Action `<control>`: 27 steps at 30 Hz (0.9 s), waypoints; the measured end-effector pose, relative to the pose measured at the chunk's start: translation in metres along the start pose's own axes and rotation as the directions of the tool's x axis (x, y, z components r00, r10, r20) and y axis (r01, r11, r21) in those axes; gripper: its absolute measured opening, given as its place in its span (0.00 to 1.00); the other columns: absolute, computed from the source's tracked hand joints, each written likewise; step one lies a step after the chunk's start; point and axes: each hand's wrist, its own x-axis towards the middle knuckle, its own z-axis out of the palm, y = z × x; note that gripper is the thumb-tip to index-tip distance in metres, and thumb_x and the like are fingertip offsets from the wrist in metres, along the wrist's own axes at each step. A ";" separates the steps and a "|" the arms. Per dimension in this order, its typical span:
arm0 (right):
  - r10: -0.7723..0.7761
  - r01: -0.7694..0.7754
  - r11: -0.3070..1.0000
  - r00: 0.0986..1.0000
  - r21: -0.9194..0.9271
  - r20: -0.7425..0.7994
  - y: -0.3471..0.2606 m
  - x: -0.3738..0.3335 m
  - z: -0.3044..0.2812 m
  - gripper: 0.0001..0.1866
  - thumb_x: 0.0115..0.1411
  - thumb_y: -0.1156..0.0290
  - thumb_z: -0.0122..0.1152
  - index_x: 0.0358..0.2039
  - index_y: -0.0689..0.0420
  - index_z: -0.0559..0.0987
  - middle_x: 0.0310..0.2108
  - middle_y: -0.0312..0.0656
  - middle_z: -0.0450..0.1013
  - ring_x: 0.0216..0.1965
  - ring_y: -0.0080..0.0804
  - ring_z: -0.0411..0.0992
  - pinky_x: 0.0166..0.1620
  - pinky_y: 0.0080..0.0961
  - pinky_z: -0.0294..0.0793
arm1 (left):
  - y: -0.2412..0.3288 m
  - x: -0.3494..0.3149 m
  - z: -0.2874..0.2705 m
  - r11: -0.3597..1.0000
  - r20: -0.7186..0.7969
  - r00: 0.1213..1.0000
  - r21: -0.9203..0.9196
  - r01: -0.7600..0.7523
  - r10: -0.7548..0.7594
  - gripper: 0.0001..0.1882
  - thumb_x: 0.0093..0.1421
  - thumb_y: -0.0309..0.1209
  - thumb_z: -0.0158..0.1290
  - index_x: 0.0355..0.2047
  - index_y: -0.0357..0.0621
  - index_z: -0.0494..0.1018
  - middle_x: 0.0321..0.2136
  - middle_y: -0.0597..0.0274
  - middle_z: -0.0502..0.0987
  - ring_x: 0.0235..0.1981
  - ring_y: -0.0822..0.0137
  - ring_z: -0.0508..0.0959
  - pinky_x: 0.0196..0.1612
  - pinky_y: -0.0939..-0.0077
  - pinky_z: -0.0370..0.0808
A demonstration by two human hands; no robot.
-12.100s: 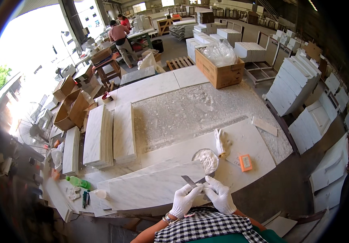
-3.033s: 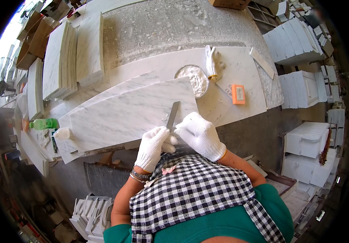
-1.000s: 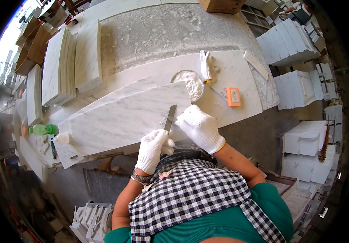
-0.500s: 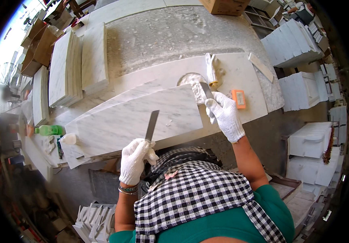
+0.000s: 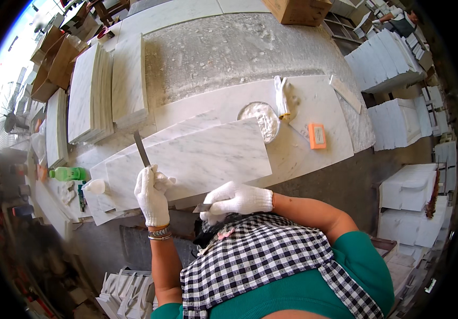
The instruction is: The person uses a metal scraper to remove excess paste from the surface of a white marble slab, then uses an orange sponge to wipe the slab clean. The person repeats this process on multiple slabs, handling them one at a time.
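My left hand, in a white knit glove, grips a long flat metal scraper that points up over the left part of a grey-veined marble slab. My gloved right hand is at the slab's near edge, close to my apron, closed round a second flat scraper whose blade end points left. That slab lies over another slab, slightly askew. Beyond its right end stands a round bowl of white paste.
A spare white glove and an orange box lie right of the bowl. Stacked marble slabs stand at the back left. A green bottle and a white container sit at the left end. Far right, a person.
My right hand has drawn back from the bowl, down and left to the slab's near edge, with its scraper. My left hand has moved left and up, its scraper now tilting left.
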 end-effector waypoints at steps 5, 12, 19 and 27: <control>0.052 0.068 0.933 0.946 0.352 -0.320 -0.020 0.005 -0.041 0.15 0.74 0.66 0.53 0.48 0.66 0.81 0.41 0.46 0.82 0.41 0.35 0.82 0.46 0.30 0.83 | -0.003 0.002 -0.001 1.000 0.051 0.999 -0.017 0.012 -0.011 0.13 0.73 0.35 0.49 0.43 0.36 0.76 0.26 0.63 0.75 0.25 0.69 0.76 0.37 0.63 0.83; -0.054 0.130 0.984 0.864 0.119 -0.500 -0.005 0.078 -0.043 0.13 0.73 0.65 0.57 0.45 0.60 0.84 0.43 0.40 0.82 0.45 0.24 0.76 0.52 0.25 0.76 | -0.004 0.003 0.008 1.000 0.030 0.999 -0.002 -0.026 0.026 0.15 0.73 0.39 0.50 0.45 0.39 0.76 0.26 0.67 0.72 0.24 0.73 0.71 0.36 0.64 0.82; 0.236 -0.256 0.926 0.966 0.278 0.102 -0.021 0.028 -0.013 0.17 0.71 0.62 0.58 0.44 0.64 0.84 0.38 0.43 0.83 0.40 0.29 0.81 0.44 0.25 0.82 | -0.006 0.002 -0.006 0.981 -0.100 0.995 -0.188 -0.046 0.028 0.14 0.73 0.38 0.50 0.44 0.40 0.76 0.25 0.69 0.70 0.25 0.75 0.68 0.37 0.61 0.81; -0.057 0.336 0.942 0.150 -0.004 -0.987 -0.069 -0.031 -0.161 0.13 0.72 0.68 0.56 0.42 0.65 0.83 0.39 0.39 0.81 0.41 0.26 0.79 0.47 0.24 0.79 | -0.005 0.004 0.001 0.991 0.039 0.999 -0.133 0.002 0.003 0.13 0.73 0.38 0.51 0.45 0.40 0.77 0.26 0.68 0.73 0.23 0.73 0.70 0.39 0.59 0.81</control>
